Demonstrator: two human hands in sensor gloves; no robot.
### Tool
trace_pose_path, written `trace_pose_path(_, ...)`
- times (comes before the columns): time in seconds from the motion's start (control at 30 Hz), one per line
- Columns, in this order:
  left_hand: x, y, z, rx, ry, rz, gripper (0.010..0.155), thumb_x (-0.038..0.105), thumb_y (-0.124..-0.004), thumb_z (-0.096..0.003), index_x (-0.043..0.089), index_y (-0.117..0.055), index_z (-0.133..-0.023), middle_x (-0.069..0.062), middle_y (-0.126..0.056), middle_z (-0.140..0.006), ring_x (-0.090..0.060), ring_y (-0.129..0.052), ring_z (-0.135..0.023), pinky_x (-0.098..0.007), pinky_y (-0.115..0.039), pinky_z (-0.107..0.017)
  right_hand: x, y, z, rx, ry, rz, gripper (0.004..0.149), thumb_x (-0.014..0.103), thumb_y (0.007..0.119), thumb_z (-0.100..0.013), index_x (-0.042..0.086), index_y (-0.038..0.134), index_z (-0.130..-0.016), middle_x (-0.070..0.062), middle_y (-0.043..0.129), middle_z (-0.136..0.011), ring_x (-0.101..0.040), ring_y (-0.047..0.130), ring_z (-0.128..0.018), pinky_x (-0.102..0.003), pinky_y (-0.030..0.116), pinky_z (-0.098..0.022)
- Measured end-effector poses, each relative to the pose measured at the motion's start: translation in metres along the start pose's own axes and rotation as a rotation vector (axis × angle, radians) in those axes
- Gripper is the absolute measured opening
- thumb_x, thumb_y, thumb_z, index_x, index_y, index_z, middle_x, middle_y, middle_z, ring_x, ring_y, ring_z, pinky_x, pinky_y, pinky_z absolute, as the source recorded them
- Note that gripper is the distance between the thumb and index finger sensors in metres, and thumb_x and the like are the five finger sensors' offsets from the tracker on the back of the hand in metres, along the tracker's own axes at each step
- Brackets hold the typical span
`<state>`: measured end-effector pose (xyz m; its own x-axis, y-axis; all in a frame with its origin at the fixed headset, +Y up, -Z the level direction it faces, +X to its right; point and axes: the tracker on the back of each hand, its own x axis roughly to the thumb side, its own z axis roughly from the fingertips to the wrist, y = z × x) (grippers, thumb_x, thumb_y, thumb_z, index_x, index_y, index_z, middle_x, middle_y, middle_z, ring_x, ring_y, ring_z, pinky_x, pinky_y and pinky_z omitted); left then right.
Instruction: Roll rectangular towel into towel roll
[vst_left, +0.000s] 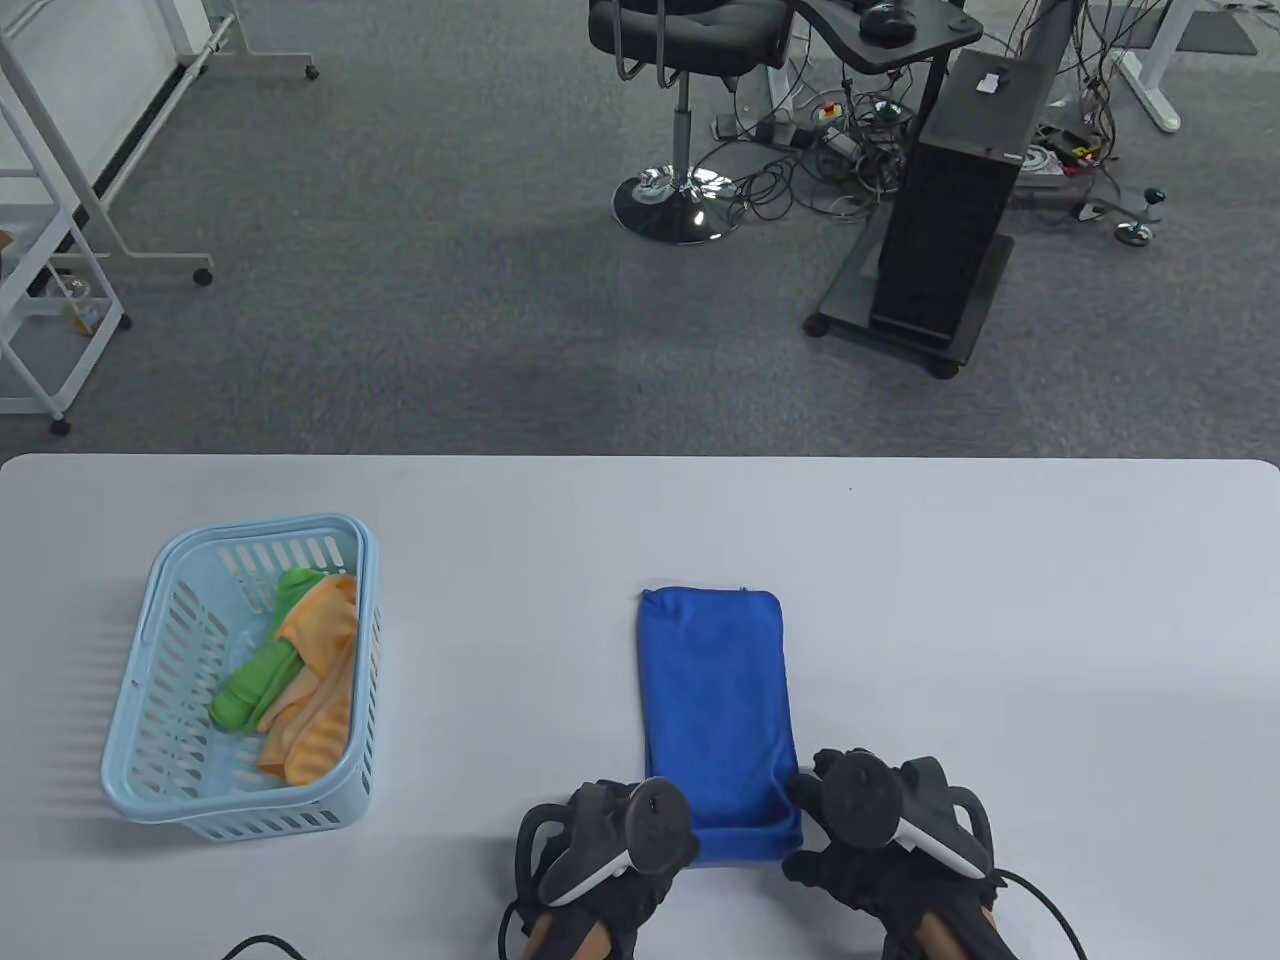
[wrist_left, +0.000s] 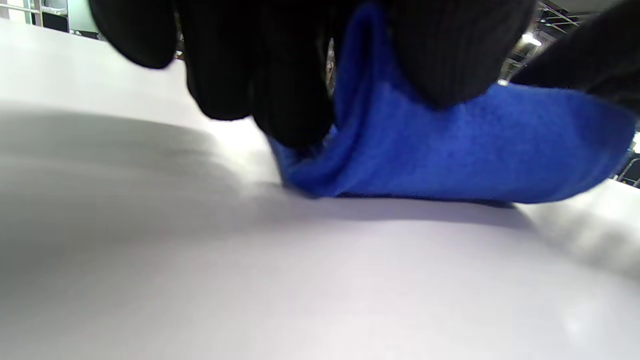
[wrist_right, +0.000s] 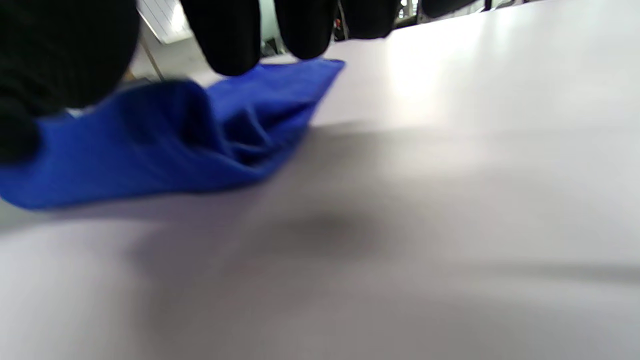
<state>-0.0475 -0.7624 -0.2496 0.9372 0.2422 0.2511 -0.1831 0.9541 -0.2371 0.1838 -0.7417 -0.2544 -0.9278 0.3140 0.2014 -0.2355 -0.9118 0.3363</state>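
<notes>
I see both hands (vst_left: 612, 835) (vst_left: 880, 815) pinching towel (vst_left: 715, 700) near edge | basket (vst_left: 150, 620) of cloths (vst_left: 315, 680) far left | path clear

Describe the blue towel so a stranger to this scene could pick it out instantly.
On the white table, look right of the pale blue basket, near the front edge. The blue towel lies there as a long folded strip, its near end lifted by the left hand and right hand. The green and orange cloths sit inside the basket.
</notes>
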Motion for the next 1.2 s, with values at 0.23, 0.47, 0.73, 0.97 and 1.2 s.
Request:
trace_pose_path(0.23,-0.001,-0.003,-0.001,-0.01,0.024,0.012,0.047,0.05,-0.076,-0.0404,0.022,-0.097,-0.071,-0.012,-0.093,-0.084,-0.04,-0.08,-0.088,-0.063,-0.06,-0.064,0.001,0.018,-0.012,-0.026,0.035,0.045,0.051,0.042,0.078,-0.031,0.027,0.084,-0.079,-0.008,0.059,-0.1,-0.035,0.056,-0.097,-0.063,0.045,-0.07)
trace_pose_path(0.47,0.0,-0.003,-0.002,-0.006,0.052,-0.029,0.05,0.051,-0.076,-0.0404,0.023,-0.094,-0.077,-0.015,-0.088,-0.089,-0.042,-0.075,-0.091,-0.064,-0.056,-0.066,0.001,0.024,-0.019,-0.077,0.097,0.103,0.049,0.045,0.074,-0.032,0.025,0.09,-0.073,-0.008,0.065,-0.097,-0.034,0.062,-0.094,-0.062,0.049,-0.069)
trace_pose_path(0.73,0.009,-0.008,-0.005,0.007,0.074,-0.118,0.049,0.051,-0.077,-0.0402,0.021,-0.093,-0.077,-0.014,-0.085,-0.092,-0.042,-0.072,-0.093,-0.063,-0.055,-0.066,0.027,0.016,-0.011,-0.189,-0.122,0.034,0.05,0.033,0.083,-0.03,0.035,0.075,-0.079,-0.005,0.051,-0.1,-0.032,0.051,-0.097,-0.06,0.042,-0.072)
trace_pose_path(0.97,0.005,-0.005,-0.004,0.02,0.078,-0.105,0.051,0.052,-0.078,-0.0389,0.022,-0.093,-0.077,-0.014,-0.086,-0.091,-0.042,-0.074,-0.092,-0.064,-0.056,-0.066,0.018,0.034,-0.021,0.011,-0.047,0.2,0.06,0.05,0.082,-0.026,0.036,0.078,-0.084,-0.008,0.053,-0.102,-0.036,0.049,-0.098,-0.062,0.042,-0.071)
trace_pose_path(1.2,0.0,0.012,0.004,0.084,0.15,-0.16,0.061,0.048,-0.082,-0.0383,0.03,-0.075,-0.096,-0.014,-0.078,-0.097,-0.043,-0.069,-0.095,-0.064,-0.052,-0.068,0.015,0.042,-0.025,0.098,0.025,0.235,0.071,0.05,0.084,-0.026,0.038,0.059,-0.091,-0.01,0.042,-0.105,-0.037,0.04,-0.1,-0.063,0.037,-0.072)
